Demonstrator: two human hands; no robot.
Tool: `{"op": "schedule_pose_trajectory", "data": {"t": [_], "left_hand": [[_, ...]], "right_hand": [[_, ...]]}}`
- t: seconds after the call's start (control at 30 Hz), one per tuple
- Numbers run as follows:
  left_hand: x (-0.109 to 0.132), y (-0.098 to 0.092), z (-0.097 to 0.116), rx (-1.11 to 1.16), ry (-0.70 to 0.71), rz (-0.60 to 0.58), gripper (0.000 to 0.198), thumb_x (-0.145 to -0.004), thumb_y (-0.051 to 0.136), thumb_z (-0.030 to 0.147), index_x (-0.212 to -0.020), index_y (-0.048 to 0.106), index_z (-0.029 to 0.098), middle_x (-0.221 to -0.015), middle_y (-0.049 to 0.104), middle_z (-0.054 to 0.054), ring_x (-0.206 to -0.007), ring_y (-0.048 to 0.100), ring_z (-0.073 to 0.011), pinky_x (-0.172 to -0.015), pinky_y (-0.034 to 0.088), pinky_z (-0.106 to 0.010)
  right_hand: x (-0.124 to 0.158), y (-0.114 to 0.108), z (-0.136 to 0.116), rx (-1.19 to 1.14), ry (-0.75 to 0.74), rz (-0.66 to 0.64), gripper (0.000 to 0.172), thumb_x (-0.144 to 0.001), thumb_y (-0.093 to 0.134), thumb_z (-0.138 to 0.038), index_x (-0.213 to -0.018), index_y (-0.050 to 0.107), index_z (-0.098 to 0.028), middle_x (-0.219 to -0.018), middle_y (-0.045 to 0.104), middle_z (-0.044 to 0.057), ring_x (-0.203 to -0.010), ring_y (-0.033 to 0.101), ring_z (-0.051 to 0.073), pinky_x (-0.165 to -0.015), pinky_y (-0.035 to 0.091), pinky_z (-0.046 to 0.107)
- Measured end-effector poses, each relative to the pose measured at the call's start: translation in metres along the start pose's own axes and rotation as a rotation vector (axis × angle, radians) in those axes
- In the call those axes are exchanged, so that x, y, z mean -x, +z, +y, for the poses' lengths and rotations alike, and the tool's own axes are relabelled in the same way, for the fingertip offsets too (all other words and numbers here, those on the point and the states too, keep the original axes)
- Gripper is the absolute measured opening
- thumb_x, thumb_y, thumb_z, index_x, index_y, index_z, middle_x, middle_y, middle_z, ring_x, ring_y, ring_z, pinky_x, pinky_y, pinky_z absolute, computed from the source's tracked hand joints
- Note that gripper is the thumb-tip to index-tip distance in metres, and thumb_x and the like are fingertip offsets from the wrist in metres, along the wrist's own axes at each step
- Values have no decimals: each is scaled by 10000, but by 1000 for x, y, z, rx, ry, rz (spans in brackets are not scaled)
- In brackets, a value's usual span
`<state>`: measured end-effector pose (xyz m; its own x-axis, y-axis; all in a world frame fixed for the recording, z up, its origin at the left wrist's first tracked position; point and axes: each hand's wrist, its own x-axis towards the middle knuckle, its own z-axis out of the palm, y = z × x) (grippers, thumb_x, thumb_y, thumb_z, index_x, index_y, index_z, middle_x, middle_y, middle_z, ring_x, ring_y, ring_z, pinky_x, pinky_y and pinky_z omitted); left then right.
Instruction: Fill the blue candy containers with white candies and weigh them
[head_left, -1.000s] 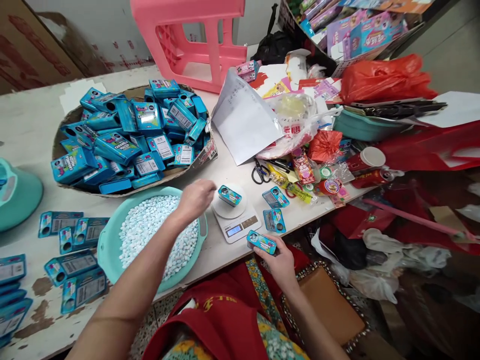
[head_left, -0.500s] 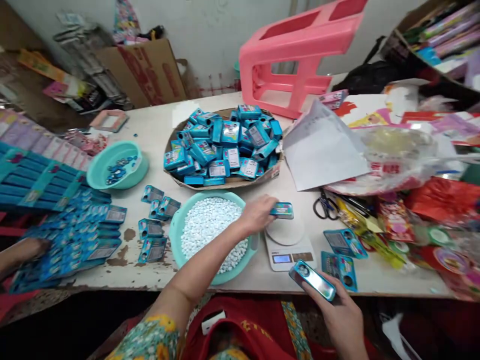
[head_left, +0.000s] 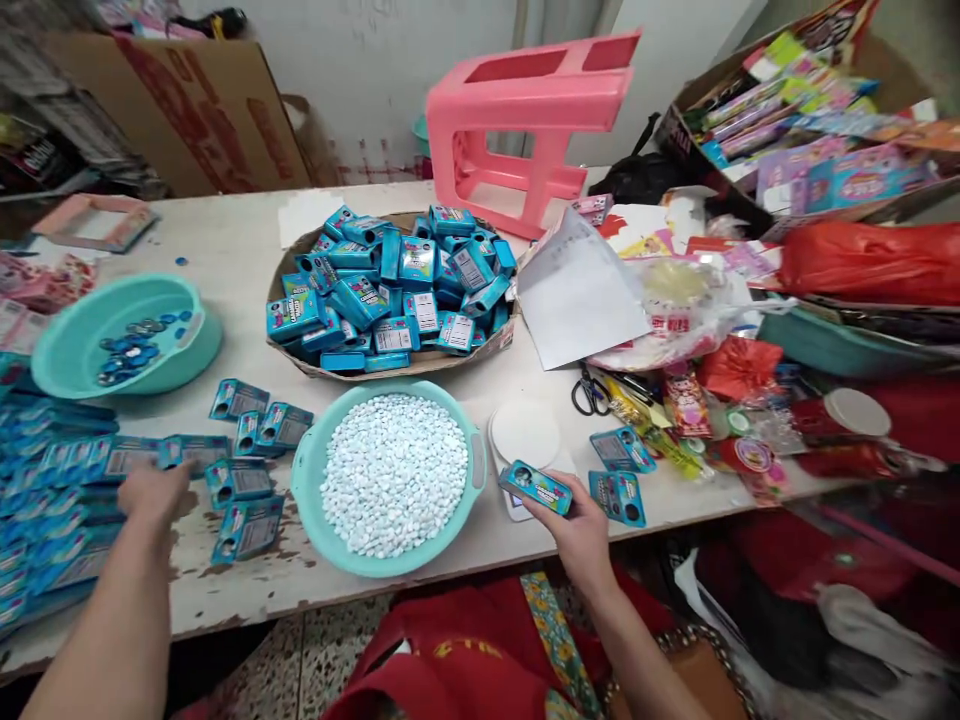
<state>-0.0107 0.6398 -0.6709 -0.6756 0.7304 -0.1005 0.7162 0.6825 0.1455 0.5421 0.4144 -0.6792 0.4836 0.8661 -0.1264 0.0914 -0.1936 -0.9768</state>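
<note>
My right hand is closed on a small blue tin with a dark round hole at one end, held over the front of a white scale. My left hand, blurred, lies at the left among rows of blue tins; its fingers are close to one blue tin, and I cannot tell whether they grip it. Several more blue tins lie between that hand and a turquoise basin full of small white pellets.
A shallow cardboard tray heaped with blue tins stands behind the basin. Another turquoise basin holds small shiny blue pieces. Scissors, two blue tins, a white sheet and a pink stool are toward the right.
My left hand has gone from above the scale to the tins at far left. My right hand has moved left to the scale with a tin. The view has turned right.
</note>
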Motion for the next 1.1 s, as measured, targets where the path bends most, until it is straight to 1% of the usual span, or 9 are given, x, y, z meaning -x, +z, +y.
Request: {"op": "schedule_pose_trajectory", "data": {"t": [0.1, 0.23, 0.27, 0.4, 0.53, 0.67, 0.77, 0.93, 1.1], "left_hand": [[11, 8, 1, 40, -82, -12, 425, -686, 613, 493, -979, 522, 199, -1106, 609, -135, -1132, 515, -417, -834, 465, -565], [87, -2, 52, 211, 235, 378, 431, -835, 479, 477, -1166, 490, 202, -1265, 533, -105, -1207, 455, -310, -973, 394, -506], [114, 1, 71, 299, 395, 347, 390, -854, 462, 455, -1137, 516, 192, -1194, 575, -94, -1143, 502, -273, -967, 408, -458], [221, 43, 144, 304, 1030, -214, 427, -890, 414, 478, -1166, 545, 180, -1202, 578, -102, -1129, 512, -235, -982, 386, -382], [271, 82, 171, -12, 1269, -314, 455, -872, 435, 527, -1145, 566, 188, -1171, 574, -136, -1116, 488, -295, -945, 366, -433], [262, 94, 167, -31, 1177, -307, 330, -910, 387, 406, -940, 611, 165, -923, 628, -132, -920, 561, -264, -786, 413, -357], [254, 87, 165, 279, 896, -345, 268, -866, 468, 396, -764, 584, 176, -722, 594, -68, -735, 567, -204, -659, 404, -290], [266, 42, 171, 1265, 261, -692, 326, -762, 573, 480, -683, 526, 167, -538, 449, 26, -420, 378, -83, -410, 260, -199], [283, 0, 180, 1706, 213, -720, 224, -739, 584, 384, -737, 536, 166, -613, 525, 11, -495, 504, -99, -445, 372, -202]], "right_hand": [[-2, 6, -11, -71, 5, -12, 403, -652, 775, -338, -1007, 645, -199, -978, 645, 51, -876, 610, 211, -789, 503, 342], [-10, 18, -31, -72, -53, -29, 399, -661, 774, -326, -1017, 640, -205, -961, 649, 49, -863, 610, 209, -758, 515, 335], [-13, 24, -37, -35, -88, -70, 388, -657, 776, -331, -1001, 647, -204, -966, 645, 50, -877, 607, 213, -769, 513, 337], [-19, 47, -53, 57, -164, -188, 362, -685, 750, -378, -991, 652, -211, -953, 637, 49, -868, 607, 212, -769, 512, 337], [-18, 63, -52, 82, -217, -191, 356, -699, 746, -371, -1005, 649, -219, -978, 630, 50, -915, 602, 213, -796, 495, 332], [-14, 68, -50, 81, -213, -195, 344, -702, 747, -352, -1004, 650, -220, -985, 624, 44, -928, 597, 209, -807, 484, 331], [-13, 72, -55, 83, -232, -199, 336, -714, 741, -338, -1014, 645, -222, -973, 620, 40, -931, 595, 205, -814, 481, 328], [-15, 93, -62, 142, -334, -225, 308, -716, 730, -312, -998, 640, -227, -957, 622, 48, -914, 596, 211, -803, 486, 336], [-12, 129, -63, 277, -412, -298, 276, -707, 701, -225, -976, 642, -229, -936, 631, 42, -910, 595, 219, -801, 477, 340]]}}
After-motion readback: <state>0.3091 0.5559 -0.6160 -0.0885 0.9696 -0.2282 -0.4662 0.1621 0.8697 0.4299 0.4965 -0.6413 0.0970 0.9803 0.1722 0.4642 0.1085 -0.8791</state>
